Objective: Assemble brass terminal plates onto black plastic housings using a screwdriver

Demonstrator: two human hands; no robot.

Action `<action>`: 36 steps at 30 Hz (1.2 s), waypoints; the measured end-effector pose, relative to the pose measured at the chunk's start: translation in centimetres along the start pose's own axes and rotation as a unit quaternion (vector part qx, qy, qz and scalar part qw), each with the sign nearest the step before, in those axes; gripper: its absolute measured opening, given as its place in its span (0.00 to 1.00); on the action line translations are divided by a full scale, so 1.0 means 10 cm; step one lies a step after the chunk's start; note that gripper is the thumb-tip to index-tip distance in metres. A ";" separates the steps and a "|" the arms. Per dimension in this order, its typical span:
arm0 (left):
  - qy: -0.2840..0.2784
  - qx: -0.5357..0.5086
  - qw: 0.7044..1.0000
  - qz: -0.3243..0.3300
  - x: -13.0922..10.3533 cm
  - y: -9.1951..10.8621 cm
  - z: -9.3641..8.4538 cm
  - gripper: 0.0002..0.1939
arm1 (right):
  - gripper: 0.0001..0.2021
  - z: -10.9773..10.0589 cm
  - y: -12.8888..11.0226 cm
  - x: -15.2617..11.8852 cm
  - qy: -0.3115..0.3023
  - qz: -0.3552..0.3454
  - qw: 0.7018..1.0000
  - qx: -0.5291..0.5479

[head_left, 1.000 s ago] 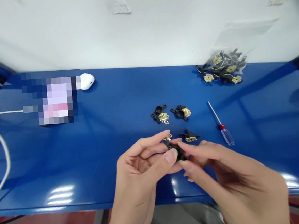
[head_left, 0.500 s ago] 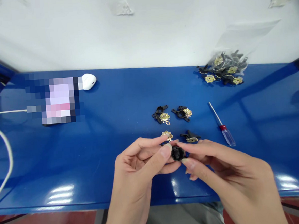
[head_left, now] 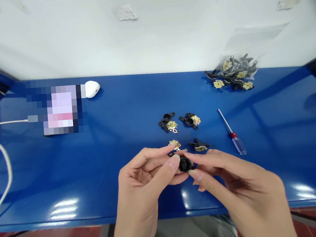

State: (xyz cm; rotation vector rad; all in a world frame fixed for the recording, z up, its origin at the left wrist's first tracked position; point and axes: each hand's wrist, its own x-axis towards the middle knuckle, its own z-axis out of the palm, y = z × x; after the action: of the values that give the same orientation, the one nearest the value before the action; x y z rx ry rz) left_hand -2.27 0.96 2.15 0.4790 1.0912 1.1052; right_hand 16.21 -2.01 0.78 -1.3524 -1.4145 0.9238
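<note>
A small round black plastic part [head_left: 185, 164] with a hollow centre is pinched between both hands near the front of the blue table. My left hand [head_left: 148, 180] grips its left side with thumb and fingers. From the right, my right hand [head_left: 229, 178] holds the other edge between thumb and forefinger. Just beyond the left fingertips lies a brass-coloured disc [head_left: 174, 144] with small lugs. An assembled black and brass piece [head_left: 200, 145] rests beyond the right fingers. The fingers hide part of the held piece.
Black and brass parts lie in two groups, one at left [head_left: 170, 124] and one at right [head_left: 190, 120]. A screwdriver [head_left: 237, 143] is to the right. Farther back sits a plastic bag of similar pieces [head_left: 241, 67]. A blurred phone-like object [head_left: 61, 109] and white earbud case [head_left: 92, 89] are left.
The view has shifted slightly, moving the whole scene a little left in the picture. Both hands keep their hold on the black part, with hardly any other change.
</note>
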 end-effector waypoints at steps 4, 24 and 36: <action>0.008 0.011 1.000 0.002 -0.03 0.02 0.01 0.03 | 0.20 -0.02 -0.02 0.00 0.000 -0.002 1.000 -0.005; 0.013 0.031 0.998 0.050 0.03 -0.08 -0.13 0.13 | 0.18 0.17 0.07 -0.07 0.032 -0.065 0.996 -0.048; 0.102 0.039 0.986 0.125 0.12 -0.03 -0.12 0.13 | 0.11 0.03 -0.05 0.12 0.121 -0.083 0.964 -0.224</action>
State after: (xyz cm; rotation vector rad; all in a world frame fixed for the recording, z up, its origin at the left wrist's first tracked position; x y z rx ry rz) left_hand -3.17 1.69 0.79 0.5860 1.2816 1.3566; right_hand 15.83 -0.87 1.30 -1.5820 -1.5709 0.3206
